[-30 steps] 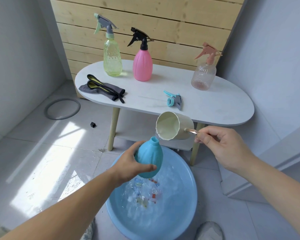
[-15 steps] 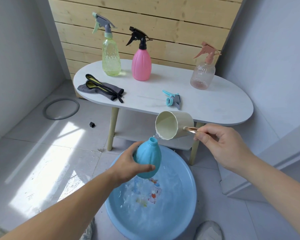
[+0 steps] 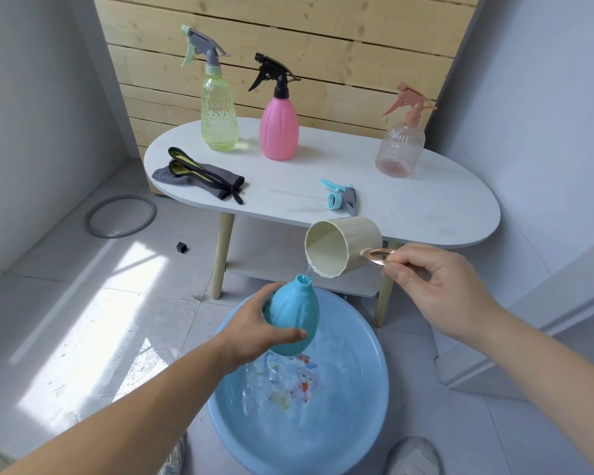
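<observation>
My left hand (image 3: 254, 334) grips a blue bottle (image 3: 294, 315) with no cap, upright over a blue basin (image 3: 367, 423) of water on the floor. My right hand (image 3: 436, 289) pinches the rose-gold ring handle of a cream cup (image 3: 342, 246). The cup is tipped on its side just above the bottle's neck. A thin stream of water runs from its lip into the bottle's opening. A blue spray head (image 3: 340, 197) lies loose on the white oval table (image 3: 426, 207).
Green (image 3: 218, 114), pink (image 3: 277, 128) and clear peach (image 3: 401, 149) spray bottles stand along the back of the table. Grey gloves (image 3: 199, 176) lie at its left end. A grey ring (image 3: 120, 216) and a small black piece (image 3: 182, 247) lie on the tiled floor.
The cup has tipped a little further and water now runs from it into the bottle. Both hands have stayed nearly in place.
</observation>
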The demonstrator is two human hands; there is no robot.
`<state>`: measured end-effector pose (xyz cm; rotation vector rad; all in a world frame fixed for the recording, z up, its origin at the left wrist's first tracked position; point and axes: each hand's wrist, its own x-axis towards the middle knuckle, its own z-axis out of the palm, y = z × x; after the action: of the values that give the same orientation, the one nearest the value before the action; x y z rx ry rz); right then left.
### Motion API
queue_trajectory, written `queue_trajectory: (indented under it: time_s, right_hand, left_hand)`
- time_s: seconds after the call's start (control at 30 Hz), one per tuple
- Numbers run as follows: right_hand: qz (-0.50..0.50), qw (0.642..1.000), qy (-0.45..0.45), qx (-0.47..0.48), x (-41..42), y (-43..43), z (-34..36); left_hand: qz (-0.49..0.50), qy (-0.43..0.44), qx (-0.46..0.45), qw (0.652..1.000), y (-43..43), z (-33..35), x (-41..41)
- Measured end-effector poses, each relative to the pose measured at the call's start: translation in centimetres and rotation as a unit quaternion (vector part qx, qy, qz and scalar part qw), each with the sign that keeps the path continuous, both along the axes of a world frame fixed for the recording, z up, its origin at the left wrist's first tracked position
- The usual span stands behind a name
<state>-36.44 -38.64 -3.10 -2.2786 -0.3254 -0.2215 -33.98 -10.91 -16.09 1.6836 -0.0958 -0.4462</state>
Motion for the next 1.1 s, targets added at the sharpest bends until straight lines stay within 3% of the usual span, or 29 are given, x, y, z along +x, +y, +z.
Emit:
queue_trajectory:
  time_s: [0.5,1.1]
  right_hand:
    - [0.027,0.998,-0.047,-0.031,-0.21,0.31,0.44]
    - [0.057,0.982,-0.121,-0.137,-0.10,0.36,0.28]
  left_hand:
    - [-0.001,0.003,0.017,1.000,-0.06,-0.04,-0.09]
    - [0.000,0.001,0.030,1.000,0.04,-0.17,-0.28]
